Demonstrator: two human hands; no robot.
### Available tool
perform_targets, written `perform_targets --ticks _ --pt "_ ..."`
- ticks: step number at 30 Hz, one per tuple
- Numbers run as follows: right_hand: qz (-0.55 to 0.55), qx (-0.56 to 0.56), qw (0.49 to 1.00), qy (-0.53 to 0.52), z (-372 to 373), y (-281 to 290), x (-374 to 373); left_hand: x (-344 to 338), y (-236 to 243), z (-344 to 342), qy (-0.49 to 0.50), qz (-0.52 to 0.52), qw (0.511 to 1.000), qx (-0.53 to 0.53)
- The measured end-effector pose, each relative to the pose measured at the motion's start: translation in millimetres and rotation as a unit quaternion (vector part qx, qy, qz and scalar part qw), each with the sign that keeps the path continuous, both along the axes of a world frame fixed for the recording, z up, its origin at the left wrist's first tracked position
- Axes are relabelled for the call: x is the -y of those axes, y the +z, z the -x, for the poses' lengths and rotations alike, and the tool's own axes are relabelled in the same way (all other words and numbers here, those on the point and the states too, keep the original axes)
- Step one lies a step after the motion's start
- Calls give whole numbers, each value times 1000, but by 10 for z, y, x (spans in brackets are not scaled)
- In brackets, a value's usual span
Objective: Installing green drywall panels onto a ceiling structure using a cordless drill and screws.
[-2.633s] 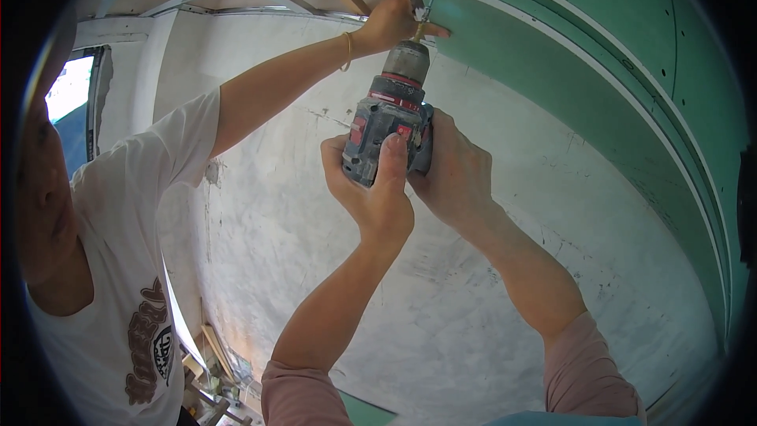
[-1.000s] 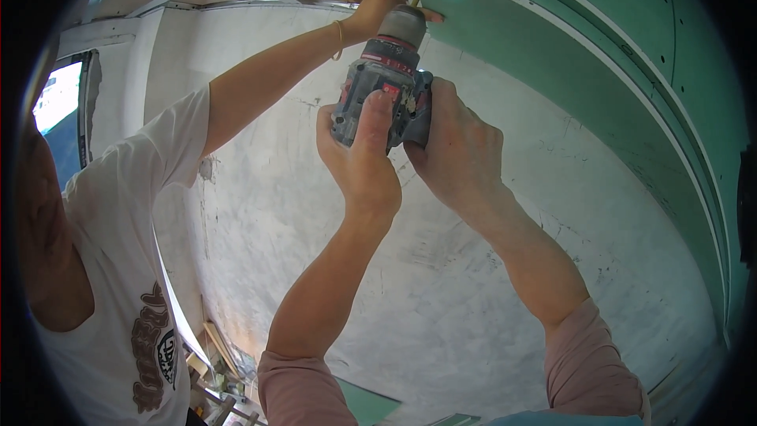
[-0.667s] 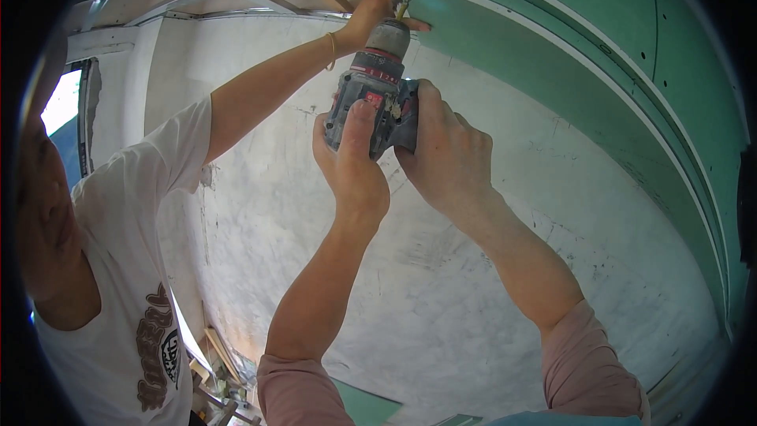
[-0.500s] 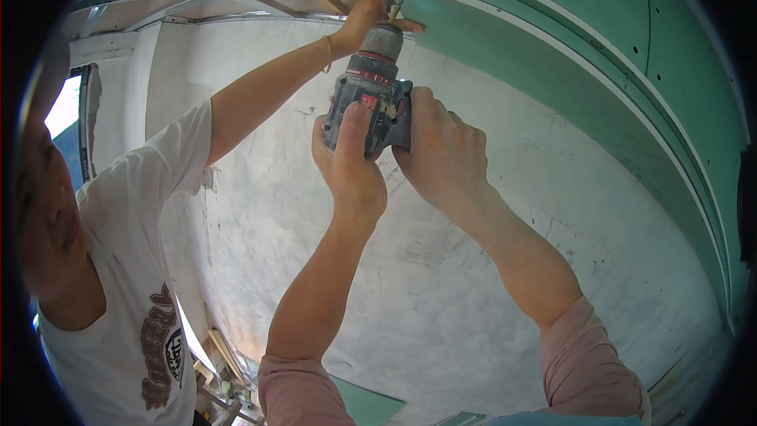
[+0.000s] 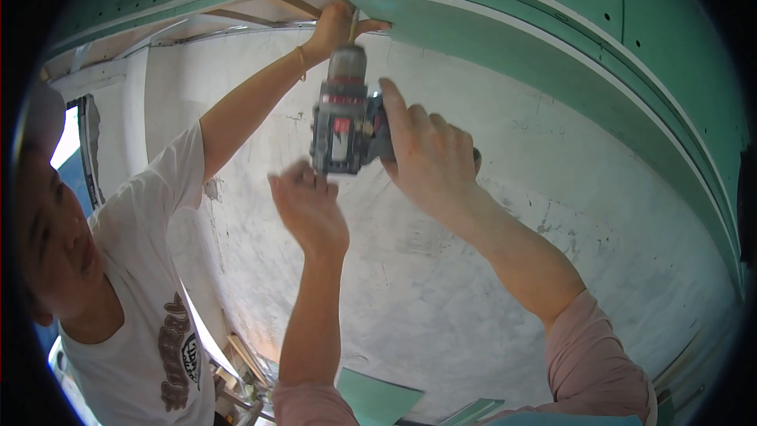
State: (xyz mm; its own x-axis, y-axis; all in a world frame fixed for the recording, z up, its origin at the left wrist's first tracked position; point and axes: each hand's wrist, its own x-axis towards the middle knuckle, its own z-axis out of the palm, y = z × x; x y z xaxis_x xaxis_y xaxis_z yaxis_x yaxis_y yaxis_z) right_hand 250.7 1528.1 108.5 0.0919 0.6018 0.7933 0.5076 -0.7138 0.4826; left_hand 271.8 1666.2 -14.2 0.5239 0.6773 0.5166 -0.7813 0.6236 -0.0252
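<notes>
A grey and black cordless drill (image 5: 344, 122) with red markings points upward, its long thin bit (image 5: 354, 28) reaching the ceiling edge. My right hand (image 5: 434, 146) is wrapped round the drill's handle, with the index finger stretched along its side. Just below the rear of the drill is my left hand (image 5: 311, 209), slightly blurred, its fingers loosely bent and apart with nothing seen in them. Its fingertips overlap the drill's back end; whether they touch it I cannot tell. A co-worker's hand (image 5: 335, 25) is raised beside the bit, against the underside of the green board (image 5: 449, 20).
A co-worker in a white T-shirt (image 5: 146, 244) stands close on my left, arm raised. Wooden strips (image 5: 296, 6) show in the ceiling opening. Behind is a rough grey wall (image 5: 441, 292). Low down lie a green board piece (image 5: 378, 396) and wood scraps (image 5: 248, 359).
My left hand has let go of the drill body and dropped below it. The drill has shifted left in view and stands more upright in my right hand.
</notes>
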Motion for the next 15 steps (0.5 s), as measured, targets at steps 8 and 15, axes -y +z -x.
perform_targets --ticks 8,15 --pt "-26 -440 886 144 156 -1251 1139 1205 -2561 129 -206 11 921 -332" --pt "-149 -743 617 211 488 -2825 2639 1830 -2872 608 -367 -90 813 -443"
